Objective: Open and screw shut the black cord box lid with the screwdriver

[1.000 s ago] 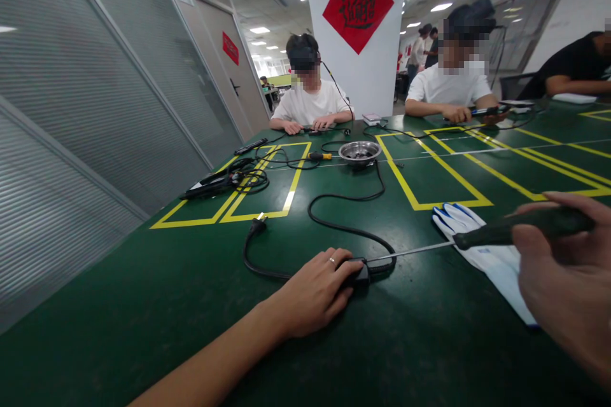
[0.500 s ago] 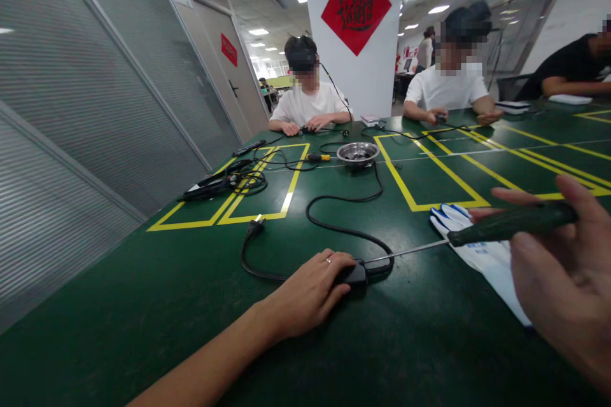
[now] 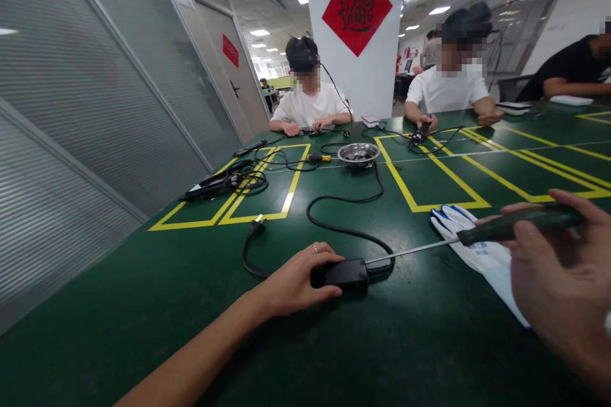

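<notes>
A black power adapter (image 3: 351,273) lies on the green table in front of me. My left hand (image 3: 300,276) grips its left end, thumb along the near side and fingers over the far side. My right hand (image 3: 556,273) holds a flat-looking screwdriver (image 3: 525,224) by its dark green handle. The shaft runs left, and its tip meets the right end of the adapter, beside the cord; the exact contact is too small to tell. A two-pin plug (image 3: 256,225) on a black lead lies beyond my left hand. Under the screwdriver rests a white and blue glove (image 3: 487,267).
A metal bowl (image 3: 358,152) with small dark pieces stands ahead, beside a yellow-and-black screwdriver (image 3: 319,158). Tangled black cables and adapters (image 3: 224,183) lie at the left. Yellow tape (image 3: 258,218) marks rectangles. Two co-workers sit opposite, handling dark objects; another person is at far right.
My left hand has slid left along the adapter, uncovering more of its top. My right hand and the screwdriver handle have shifted slightly right. The co-worker at right has raised a dark object.
</notes>
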Motion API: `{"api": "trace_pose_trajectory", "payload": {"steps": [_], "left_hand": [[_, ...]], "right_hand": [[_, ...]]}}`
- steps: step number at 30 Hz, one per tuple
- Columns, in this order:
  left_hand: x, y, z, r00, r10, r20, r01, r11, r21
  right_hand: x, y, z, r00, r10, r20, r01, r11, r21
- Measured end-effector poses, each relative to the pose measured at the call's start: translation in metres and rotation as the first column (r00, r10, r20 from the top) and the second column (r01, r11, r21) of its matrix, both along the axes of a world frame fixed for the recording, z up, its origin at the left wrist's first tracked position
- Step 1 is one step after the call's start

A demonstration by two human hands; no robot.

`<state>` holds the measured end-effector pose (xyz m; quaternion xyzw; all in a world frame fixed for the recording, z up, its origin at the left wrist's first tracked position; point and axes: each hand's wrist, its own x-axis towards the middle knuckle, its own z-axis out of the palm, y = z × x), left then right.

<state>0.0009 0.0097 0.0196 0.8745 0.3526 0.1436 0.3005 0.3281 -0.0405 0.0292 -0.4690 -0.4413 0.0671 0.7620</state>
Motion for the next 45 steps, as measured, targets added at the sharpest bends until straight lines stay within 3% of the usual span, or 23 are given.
{"api": "trace_pose_trajectory", "payload": {"steps": [4,12,27,37,45], "left_hand": [[0.001,0.001,0.003,1.000,-0.002,-0.014,0.001,1.000,-0.022],[-0.001,0.002,-0.002,1.000,-0.001,-0.003,0.001,0.999,-0.047],[-0.002,0.001,-0.001,1.000,0.007,0.017,-0.006,0.997,-0.076],[-0.002,0.000,-0.002,0.999,0.006,0.038,-0.003,0.997,-0.082],[-0.001,-0.001,-0.001,0.999,0.018,0.032,-0.014,0.995,-0.101]], "right_hand": [[-0.008,-0.007,0.000,0.982,0.155,-0.107,-0.154,0.988,0.015],[-0.033,-0.022,-0.013,0.965,0.260,0.029,-0.257,0.964,-0.072],[-0.044,-0.031,-0.007,0.935,0.214,0.282,-0.231,0.972,0.029],[-0.046,-0.032,-0.009,0.961,0.153,0.230,-0.166,0.985,0.038],[-0.046,-0.032,-0.008,0.949,0.197,0.248,-0.213,0.976,0.039]]}}
